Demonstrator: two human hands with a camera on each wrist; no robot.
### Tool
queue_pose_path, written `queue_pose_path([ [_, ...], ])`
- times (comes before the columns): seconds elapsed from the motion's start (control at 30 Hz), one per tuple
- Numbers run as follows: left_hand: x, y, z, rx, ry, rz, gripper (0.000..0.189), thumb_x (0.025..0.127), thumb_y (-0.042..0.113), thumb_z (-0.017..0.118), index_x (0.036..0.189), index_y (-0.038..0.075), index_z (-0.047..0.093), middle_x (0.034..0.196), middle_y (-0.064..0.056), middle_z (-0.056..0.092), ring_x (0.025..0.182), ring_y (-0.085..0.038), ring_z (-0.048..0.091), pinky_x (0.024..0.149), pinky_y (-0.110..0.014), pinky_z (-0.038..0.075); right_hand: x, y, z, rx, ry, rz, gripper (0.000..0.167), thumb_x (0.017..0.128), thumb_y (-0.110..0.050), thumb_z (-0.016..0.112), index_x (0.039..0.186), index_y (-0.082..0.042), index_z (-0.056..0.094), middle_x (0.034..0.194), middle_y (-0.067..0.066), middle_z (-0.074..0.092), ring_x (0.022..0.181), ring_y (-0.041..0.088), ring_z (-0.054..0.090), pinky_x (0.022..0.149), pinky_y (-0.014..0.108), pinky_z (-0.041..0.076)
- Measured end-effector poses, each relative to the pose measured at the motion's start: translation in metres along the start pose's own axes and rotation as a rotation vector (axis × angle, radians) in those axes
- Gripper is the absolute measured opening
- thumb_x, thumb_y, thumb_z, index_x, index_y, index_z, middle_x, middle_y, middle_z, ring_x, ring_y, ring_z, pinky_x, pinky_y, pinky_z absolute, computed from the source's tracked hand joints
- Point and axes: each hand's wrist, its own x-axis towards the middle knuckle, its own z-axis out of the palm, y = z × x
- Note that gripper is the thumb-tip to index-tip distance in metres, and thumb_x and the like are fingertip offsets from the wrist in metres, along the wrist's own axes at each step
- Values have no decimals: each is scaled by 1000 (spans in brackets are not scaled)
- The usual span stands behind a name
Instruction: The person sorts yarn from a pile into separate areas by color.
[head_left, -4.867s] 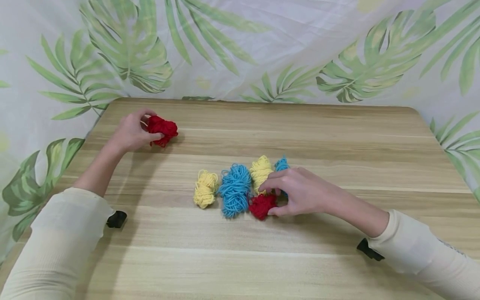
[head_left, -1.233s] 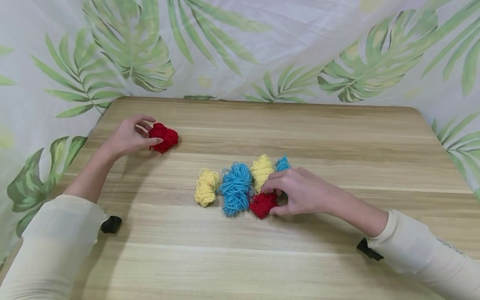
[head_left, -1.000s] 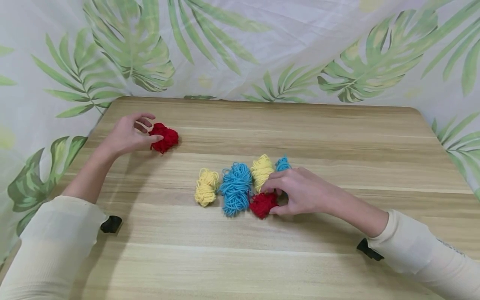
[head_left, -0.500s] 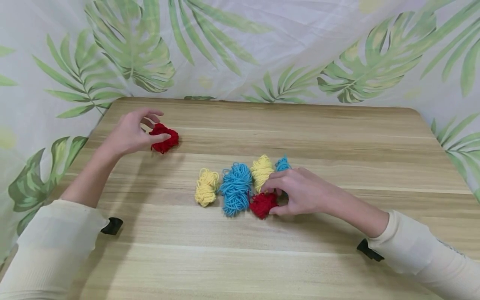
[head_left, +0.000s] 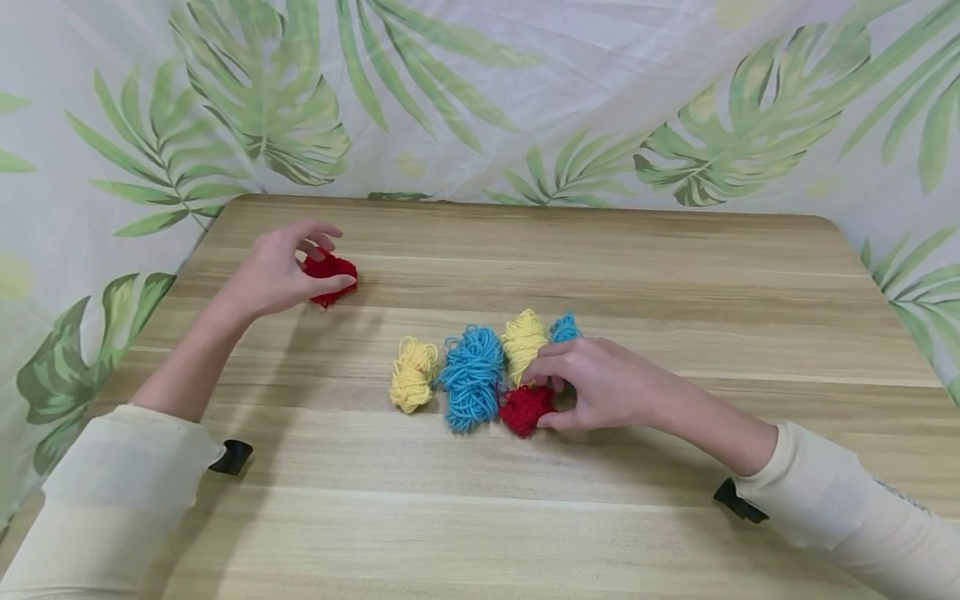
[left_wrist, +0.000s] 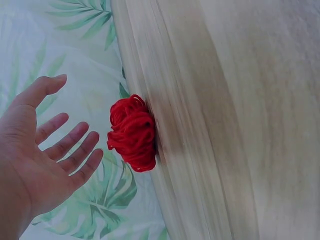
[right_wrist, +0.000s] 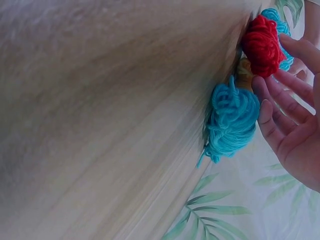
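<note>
My left hand (head_left: 281,271) hovers over a red yarn bundle (head_left: 328,279) at the table's far left. In the left wrist view its fingers are spread, and the red yarn stands apart from them. My right hand (head_left: 600,383) pinches a smaller red yarn bundle (head_left: 525,410) between thumb and fingers near the table's middle. That bundle sits in front of a yellow bundle (head_left: 524,342), beside a large blue bundle (head_left: 472,379). Another yellow bundle (head_left: 413,375) lies left of the blue one. A second blue bundle (right_wrist: 232,122) is partly hidden behind my right hand in the head view.
The yarn lies on a wooden table (head_left: 450,533) with rounded far corners. A white cloth (head_left: 585,75) with green leaf prints hangs behind and beside it. Black clips or mounts (head_left: 738,500) stick out under both sleeves.
Fingers of my left hand, around the red yarn at first, have come off it; the hand then moved slightly right over the bundle. My right hand and the middle yarn stay put.
</note>
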Motion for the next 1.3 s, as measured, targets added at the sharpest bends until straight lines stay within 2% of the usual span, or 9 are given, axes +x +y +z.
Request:
queue_pose_path([
  [0.27,-2,7,5,-8,-10,30,59,87,19,84,137,0,58,124,-26,64,110,-41,63,85,-48,53,1,-1,1,7,-21,-1,34,81,-23,89,109,-10,75,94,-5,67,71,9,56,61,20,48],
  [0.5,-4,13,10,-22,-25,45,59,86,17,84,136,0,58,124,-26,64,108,-42,63,85,-51,54,3,-4,3,-75,-73,17,38,82,-27,89,114,-11,75,99,-2,70,70,5,52,62,20,47],
  [0.7,-3,11,10,-26,-27,44,60,86,18,84,137,0,58,125,-27,64,108,-43,62,86,-52,53,3,-5,5,-71,-82,18,30,82,-21,87,108,-11,75,93,-2,69,67,3,51,60,19,47],
  [0.97,-2,-1,9,-34,-11,28,61,86,15,84,137,-4,57,123,-30,62,112,-45,59,92,-59,50,2,-5,1,-11,-85,64,23,80,-14,86,100,-12,73,90,-4,67,69,6,53,58,20,48],
  [1.2,1,-22,5,-15,-7,-54,62,90,15,80,140,-8,52,134,-32,54,121,-50,50,95,-63,47,0,-6,-11,42,-54,41,24,78,-13,86,95,-14,69,83,-8,60,67,5,51,57,22,48],
  [1.3,1,-30,4,-14,-6,-71,65,89,16,81,141,-9,50,137,-33,51,122,-52,48,96,-65,45,1,-6,-15,58,-30,29,25,77,-14,87,95,-14,69,81,-9,60,67,9,54,58,23,49],
])
